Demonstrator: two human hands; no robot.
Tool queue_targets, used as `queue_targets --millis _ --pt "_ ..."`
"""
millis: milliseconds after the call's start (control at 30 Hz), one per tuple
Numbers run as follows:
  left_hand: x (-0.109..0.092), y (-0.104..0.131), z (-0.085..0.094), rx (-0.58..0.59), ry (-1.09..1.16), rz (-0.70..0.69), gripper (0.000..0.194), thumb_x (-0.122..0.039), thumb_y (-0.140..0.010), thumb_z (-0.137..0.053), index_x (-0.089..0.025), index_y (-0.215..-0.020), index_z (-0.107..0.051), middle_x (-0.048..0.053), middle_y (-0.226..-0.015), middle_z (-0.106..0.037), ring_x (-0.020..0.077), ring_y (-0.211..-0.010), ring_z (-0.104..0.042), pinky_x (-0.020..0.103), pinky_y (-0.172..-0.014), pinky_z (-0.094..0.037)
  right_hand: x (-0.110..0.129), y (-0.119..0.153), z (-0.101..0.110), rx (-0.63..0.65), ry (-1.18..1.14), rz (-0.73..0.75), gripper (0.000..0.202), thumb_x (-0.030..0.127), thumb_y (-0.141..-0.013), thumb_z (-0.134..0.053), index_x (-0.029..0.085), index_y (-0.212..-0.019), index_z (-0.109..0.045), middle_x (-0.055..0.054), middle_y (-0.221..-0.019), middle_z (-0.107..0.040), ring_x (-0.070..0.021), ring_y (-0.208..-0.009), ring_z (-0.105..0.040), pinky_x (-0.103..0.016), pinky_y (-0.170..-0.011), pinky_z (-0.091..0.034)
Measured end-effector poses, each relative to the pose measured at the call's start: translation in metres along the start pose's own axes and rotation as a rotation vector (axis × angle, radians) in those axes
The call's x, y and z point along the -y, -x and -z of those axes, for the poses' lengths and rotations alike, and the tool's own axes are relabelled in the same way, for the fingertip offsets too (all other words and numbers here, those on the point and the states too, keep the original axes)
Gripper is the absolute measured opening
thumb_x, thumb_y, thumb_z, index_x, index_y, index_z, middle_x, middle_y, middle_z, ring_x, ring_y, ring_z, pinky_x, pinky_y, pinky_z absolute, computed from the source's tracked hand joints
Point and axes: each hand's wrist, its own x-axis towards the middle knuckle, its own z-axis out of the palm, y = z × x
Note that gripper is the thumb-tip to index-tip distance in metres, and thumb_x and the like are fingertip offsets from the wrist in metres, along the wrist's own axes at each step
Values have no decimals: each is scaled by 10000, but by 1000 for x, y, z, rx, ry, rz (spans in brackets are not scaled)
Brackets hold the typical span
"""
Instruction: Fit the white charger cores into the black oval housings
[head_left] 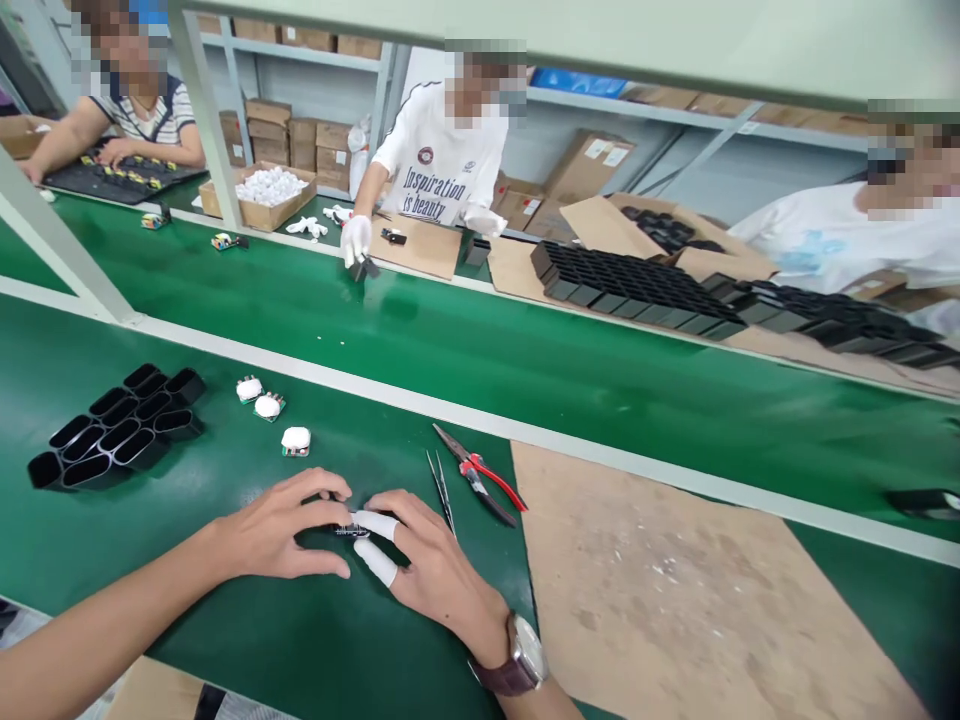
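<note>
Between my hands, close above the green table, is a small black housing (349,529) with light printed marks; fingers cover most of it. My left hand (289,525) curls over its left side, fingertips on it and thumb apart below. My right hand (431,560) pinches the right end with thumb and index finger, both in white finger cots; a watch is on that wrist. Just beyond my left hand lies a small circuit board with a white top (295,441). Tweezers (442,490) and red-and-black long-nose pliers (480,475) lie beyond my right hand.
Black oval sleeves (120,430) stand grouped at left, near two more white-topped boards (259,397). A cardboard sheet (675,590) covers the right side. Past a pale rail (360,383) runs a green belt (450,350). Co-workers sit opposite; one's gloved hand (356,240) holds a black part.
</note>
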Motion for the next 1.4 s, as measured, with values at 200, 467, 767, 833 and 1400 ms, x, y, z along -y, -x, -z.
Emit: queue_targets --millis 200,467,767,833,1400 --pt "-3 -2 -9 -4 27 -49 152 -111 -998 -650 -216 -1095 -703 118 -1162 -714 215 -976 -694 341 -829 -586 -3 0 2 -63 8 -48 423 152 -1049 -523 251 -1460 -524 -103 -1258 -683 -243 -1088 -675 -427 -912 -608" --pt "1 -17 -3 -321 882 768 254 -397 -907 -804 -168 -862 -704 61 -805 -769 179 -693 -732 300 -669 -629 -11 0 -2 -175 268 16 352 110 -1050 -478 176 -1384 -568 -117 -1199 -695 -249 -1023 -666 -424 -883 -594" --pt "-7 -27 2 -365 998 820 314 -396 -854 -861 -150 -783 -678 39 -752 -730 172 -644 -713 309 -619 -627 -14 0 2 -2 618 -103 301 35 -922 -572 137 -1190 -663 -137 -1178 -656 -269 -1012 -627 -413 -884 -552" --pt "-8 -32 1 -306 821 747 302 -404 -847 -863 -154 -798 -699 56 -825 -744 179 -684 -714 318 -632 -628 -19 1 11 -26 737 -280 324 26 -894 -592 133 -1193 -656 -156 -1149 -641 -292 -1026 -616 -430 -898 -541" --pt "25 -95 -6 -24 -241 120 169 -316 -1006 -620 -215 -891 -690 105 -1044 -748 212 -898 -738 331 -803 -594 -60 13 11 -260 599 -358 244 155 -895 -682 181 -1137 -693 -183 -1054 -645 -352 -1052 -615 -528 -952 -526"
